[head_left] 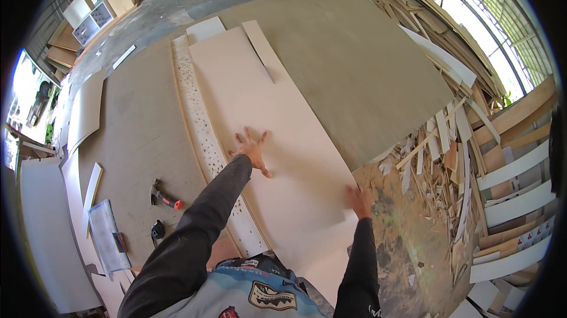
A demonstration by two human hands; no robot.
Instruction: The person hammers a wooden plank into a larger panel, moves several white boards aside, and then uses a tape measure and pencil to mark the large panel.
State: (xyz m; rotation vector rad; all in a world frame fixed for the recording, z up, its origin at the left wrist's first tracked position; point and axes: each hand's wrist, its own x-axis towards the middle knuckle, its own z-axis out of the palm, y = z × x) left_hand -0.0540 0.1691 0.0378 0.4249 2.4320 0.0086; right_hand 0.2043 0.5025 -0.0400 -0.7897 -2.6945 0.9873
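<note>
A long pale pink sheet (295, 158) lies across the large worktable, its near end reaching to my body. My left hand (253, 151) rests on top of it near the left edge, fingers spread wide. At the sheet's right edge my right hand (360, 201) is curled over the border, its fingertips slightly blurred. Left of the sheet runs a white strip (196, 102) speckled with dark spots and edged in brown, passing under my left forearm. A narrow pale strip (258, 43) lies along the sheet's far right side, with a dark slit between them.
A hammer (165, 197), a tape measure (157, 230) and a clear plastic case (109, 238) lie on the table's left. The brown board (366, 64) covers its far right. Wood offcuts (455, 158) pile up at the right. Cabinets (94, 17) stand at the far left.
</note>
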